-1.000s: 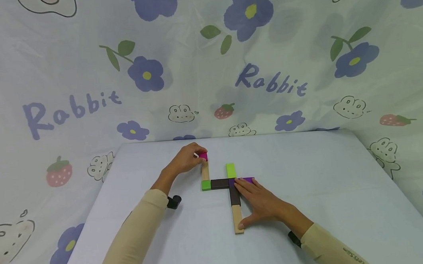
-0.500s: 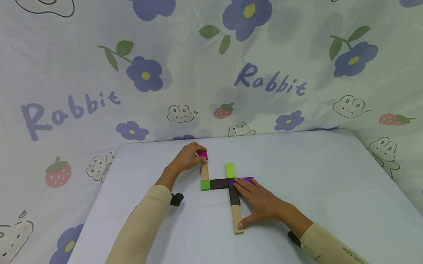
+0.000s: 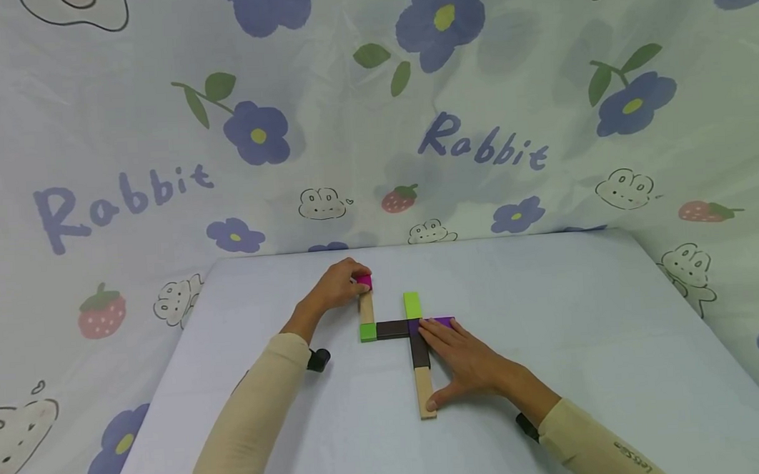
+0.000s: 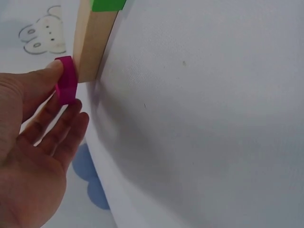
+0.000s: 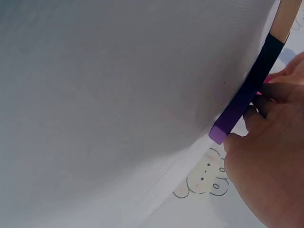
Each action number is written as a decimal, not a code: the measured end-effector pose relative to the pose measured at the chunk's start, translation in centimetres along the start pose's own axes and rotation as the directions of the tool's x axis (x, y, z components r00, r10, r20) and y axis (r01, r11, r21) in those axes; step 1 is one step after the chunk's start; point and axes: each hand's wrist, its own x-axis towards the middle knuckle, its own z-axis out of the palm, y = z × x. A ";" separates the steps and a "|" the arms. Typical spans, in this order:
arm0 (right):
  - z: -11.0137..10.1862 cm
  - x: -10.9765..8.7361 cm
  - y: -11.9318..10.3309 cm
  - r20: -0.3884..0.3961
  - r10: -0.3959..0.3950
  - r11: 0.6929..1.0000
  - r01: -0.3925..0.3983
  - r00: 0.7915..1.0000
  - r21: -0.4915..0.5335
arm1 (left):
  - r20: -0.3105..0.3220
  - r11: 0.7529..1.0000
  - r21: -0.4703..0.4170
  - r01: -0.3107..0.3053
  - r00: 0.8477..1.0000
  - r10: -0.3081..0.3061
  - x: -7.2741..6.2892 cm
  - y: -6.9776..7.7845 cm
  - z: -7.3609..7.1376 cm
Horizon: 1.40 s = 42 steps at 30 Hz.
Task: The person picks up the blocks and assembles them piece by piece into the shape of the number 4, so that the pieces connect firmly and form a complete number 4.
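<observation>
With thumb and fingers, my left hand (image 3: 340, 283) pinches a small magenta block (image 3: 365, 282) at the far end of a plain wooden block (image 3: 367, 308). In the left wrist view the magenta block (image 4: 67, 80) is right at that wooden block's end. A green block (image 3: 368, 332) and a black block (image 3: 393, 329) continue the row toward a lime block (image 3: 412, 305) and a purple block (image 3: 445, 322). My right hand (image 3: 470, 365) lies spread, fingertips on the purple part and thumb on the nearer wooden block (image 3: 425, 392). A second black block (image 3: 420, 351) joins these.
The blocks lie on a white-covered table (image 3: 550, 292). Behind it hangs a curtain (image 3: 348, 124) printed with flowers and rabbits. Dark wrist cameras show by the left sleeve (image 3: 253, 408) and the right sleeve (image 3: 590, 441).
My left hand and the magenta block have shifted only slightly, a little toward the wooden block. The left forearm has swung a bit to the right. My right hand and the other blocks stay put.
</observation>
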 end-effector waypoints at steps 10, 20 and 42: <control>0.0 0.0 0.0 0.004 0.005 1.000 -0.005 1.000 0.009 | -0.017 1.000 -0.003 -0.019 1.000 0.019 -0.1 0.1 0.2; -0.1 0.0 0.0 -0.003 -0.005 1.000 0.005 1.000 0.006 | -0.026 0.999 -0.003 -0.034 0.999 0.034 0.0 -0.4 0.5; -0.1 -0.1 -0.1 -0.005 0.002 1.000 -0.002 1.000 0.027 | 0.002 1.000 0.003 0.005 1.000 -0.005 -0.1 -0.2 0.3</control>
